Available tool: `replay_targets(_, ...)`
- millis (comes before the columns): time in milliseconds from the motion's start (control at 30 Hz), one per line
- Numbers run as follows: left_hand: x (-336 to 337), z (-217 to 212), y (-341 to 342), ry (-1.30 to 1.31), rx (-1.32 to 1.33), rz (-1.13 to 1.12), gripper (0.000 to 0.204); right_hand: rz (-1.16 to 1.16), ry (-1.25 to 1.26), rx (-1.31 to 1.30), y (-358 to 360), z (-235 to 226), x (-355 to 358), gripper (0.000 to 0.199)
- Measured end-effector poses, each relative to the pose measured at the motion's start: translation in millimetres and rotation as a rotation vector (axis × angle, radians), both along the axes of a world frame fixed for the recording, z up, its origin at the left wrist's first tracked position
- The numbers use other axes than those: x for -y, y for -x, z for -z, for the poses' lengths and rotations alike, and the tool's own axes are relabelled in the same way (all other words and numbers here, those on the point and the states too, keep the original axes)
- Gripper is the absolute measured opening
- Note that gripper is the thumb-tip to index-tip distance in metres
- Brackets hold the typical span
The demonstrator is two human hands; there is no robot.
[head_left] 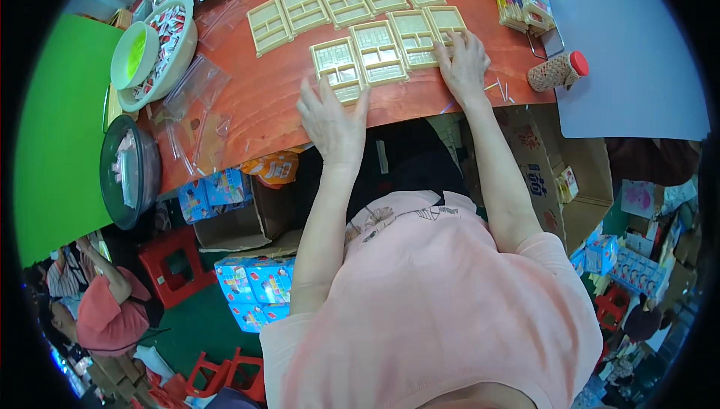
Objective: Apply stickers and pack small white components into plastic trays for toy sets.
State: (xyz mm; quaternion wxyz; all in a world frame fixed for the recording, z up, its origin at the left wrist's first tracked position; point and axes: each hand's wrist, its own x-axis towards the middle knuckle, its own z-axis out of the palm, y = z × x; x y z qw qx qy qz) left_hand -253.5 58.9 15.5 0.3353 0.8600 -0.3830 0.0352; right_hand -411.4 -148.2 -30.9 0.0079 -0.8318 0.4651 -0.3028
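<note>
Both hands flat on beige moulded plastic trays point(379, 53), rectangular with ribbed compartments, laid in two rows on the glossy reddish wood-grain table point(259, 101). Left hand point(334, 120) at the near end of the front row, fingers point(309, 98) spread, palm down, gripping nothing. Right hand point(463, 64) on the far-right trays of that row, fingers extended, also flat. Left of the trays: clear zip bags point(191, 120), a cream bowl point(161, 53) of small packets, a dark round bowl point(129, 171). Right of the trays: a red-capped bottle in a knitted sleeve point(559, 71).
</note>
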Motion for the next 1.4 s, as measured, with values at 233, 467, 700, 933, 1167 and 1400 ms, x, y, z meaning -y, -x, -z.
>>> replay_targets(233, 21.6, 26.5, 11.4, -0.171, 0.242, 0.061, 0.07, -0.049, -0.005, -0.032, -3.3, -0.3, -4.5, 0.04)
replay_targets(467, 32.5, 30.3, 4.8, -0.181, 0.186, -0.002, 0.067, -0.063, 0.028, -0.113, -6.1, -6.2, -6.0, 0.04)
replay_targets(700, 27.9, 31.4, -2.4, -0.146, 0.179, 0.021, 0.07, -0.065, -0.051, -0.006, -9.2, -5.8, -2.8, 0.042)
replay_targets(933, 22.0, 29.1, -7.3, 0.026, 0.074, 0.077, 0.071, -0.1, 0.046, -0.075, -8.2, -9.4, -9.2, 0.04)
replay_targets(1167, -16.8, 5.2, -72.5, 0.163, 0.146, 0.047, 0.054, -0.109, 0.064, -0.041, 6.0, 6.8, 2.2, 0.038)
replay_targets(1400, -76.8, -43.1, -213.3, 0.179, 0.534, -0.14, 0.021, -0.181, -0.034, 0.06, 9.1, 5.5, 4.3, 0.037)
